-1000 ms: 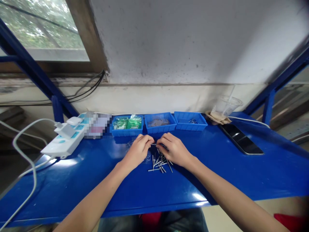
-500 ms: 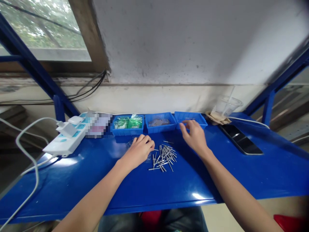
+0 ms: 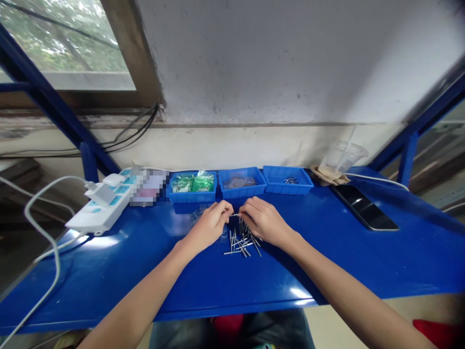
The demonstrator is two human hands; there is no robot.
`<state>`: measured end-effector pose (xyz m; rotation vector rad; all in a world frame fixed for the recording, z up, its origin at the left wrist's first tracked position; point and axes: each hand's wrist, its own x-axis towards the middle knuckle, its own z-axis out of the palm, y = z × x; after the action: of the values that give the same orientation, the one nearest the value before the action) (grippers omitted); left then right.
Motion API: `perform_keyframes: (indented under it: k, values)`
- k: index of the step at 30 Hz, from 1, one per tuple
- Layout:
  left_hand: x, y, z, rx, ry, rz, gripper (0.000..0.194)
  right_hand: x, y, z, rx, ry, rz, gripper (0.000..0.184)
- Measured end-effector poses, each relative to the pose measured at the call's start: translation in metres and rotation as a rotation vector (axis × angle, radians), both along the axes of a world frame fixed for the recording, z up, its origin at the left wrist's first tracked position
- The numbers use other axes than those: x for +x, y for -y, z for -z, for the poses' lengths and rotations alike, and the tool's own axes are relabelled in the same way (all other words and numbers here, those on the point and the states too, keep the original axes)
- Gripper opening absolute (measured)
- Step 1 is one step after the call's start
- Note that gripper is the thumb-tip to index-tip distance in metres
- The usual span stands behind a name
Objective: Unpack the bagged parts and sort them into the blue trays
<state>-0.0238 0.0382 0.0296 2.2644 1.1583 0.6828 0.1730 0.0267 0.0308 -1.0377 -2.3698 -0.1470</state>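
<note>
Worktop (image 3: 203,286) runs from pile (image 3: 244,248) to near edge (image 3: 232,311); fingers of your left hand (image 3: 211,220) and right hand (image 3: 264,219) clamp a part-hidden pin (image 3: 235,214).

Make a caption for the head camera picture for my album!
Left hand and right hand meet at a thin metal pin near more scattered pins, three blue bins behind.

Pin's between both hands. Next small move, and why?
I'd probably steady the pin with the left hand before the right hand loosens: it spans both hands' fingertips, with the loose pile of similar metal pieces close by, so a slip could lose it there.
</note>
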Motion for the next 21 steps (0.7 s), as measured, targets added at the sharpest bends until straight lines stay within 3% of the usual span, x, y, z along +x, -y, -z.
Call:
perform_keyframes:
  k: [3,6,9,11,14,19,21]
  values:
    - [-0.009,-0.001,-0.004,-0.048,-0.100,0.072,0.020,0.016,-0.008,-0.005,0.062,-0.098,0.108,0.025]
    - [-0.019,-0.003,-0.006,0.001,-0.268,0.227,0.020,0.050,-0.022,-0.009,0.152,-0.272,0.484,0.029]
    - [-0.023,-0.003,-0.007,0.049,-0.334,0.307,0.013,0.085,-0.032,-0.007,0.093,-0.345,0.927,0.038]
    - [-0.024,-0.003,-0.008,0.059,-0.338,0.320,0.009,0.095,-0.034,-0.005,0.008,-0.318,1.039,0.044]
    - [-0.024,-0.004,-0.011,0.027,-0.327,0.320,0.014,0.081,-0.029,-0.003,-0.078,-0.278,0.892,0.045]
    - [-0.024,-0.007,-0.013,0.104,-0.274,0.109,0.018,0.015,-0.008,0.000,-0.172,-0.152,0.273,0.026]
    - [-0.022,-0.008,-0.013,0.136,-0.241,-0.003,0.021,-0.004,0.001,0.002,-0.150,-0.045,0.116,0.021]
